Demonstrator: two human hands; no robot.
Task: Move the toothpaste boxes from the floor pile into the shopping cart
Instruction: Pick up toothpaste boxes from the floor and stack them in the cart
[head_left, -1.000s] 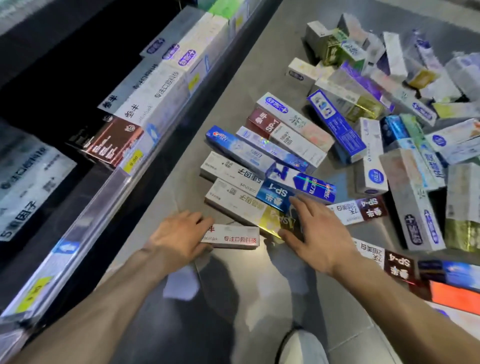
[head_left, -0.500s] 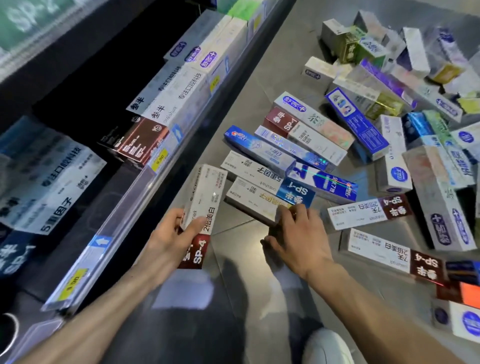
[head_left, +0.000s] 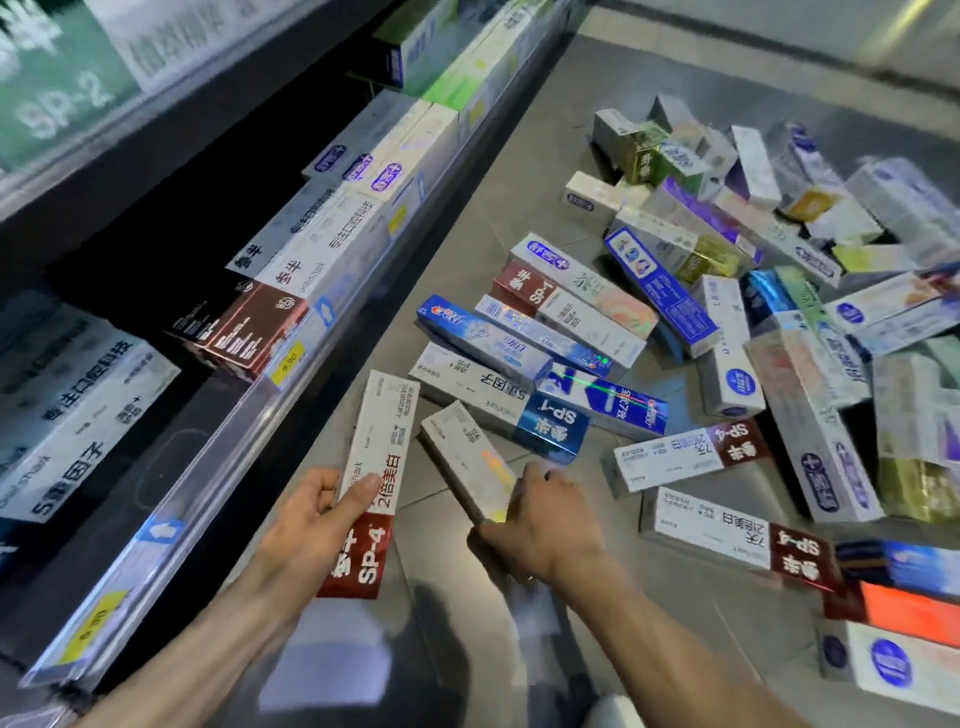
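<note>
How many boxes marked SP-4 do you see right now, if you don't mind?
3: one gripped by the left hand, SP-4 box; two on the floor right of the right hand, at and. Others may be hidden.

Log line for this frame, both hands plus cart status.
left hand: grips red-and-white SP-4 box | right hand: grips white box, far end raised | floor pile: many left | cart: unseen

The near end of the white and gold cardboard box (head_left: 470, 460) is covered by the curled fingers of the right hand (head_left: 540, 525). The green "SP-2" shelf sign (head_left: 57, 88) at the upper left is blurred and cut by the frame edge. The white box with a blue round logo (head_left: 893, 665) is cut off at the right edge, and the far boxes of the floor pile (head_left: 779, 208) are too blurred to be read
</note>
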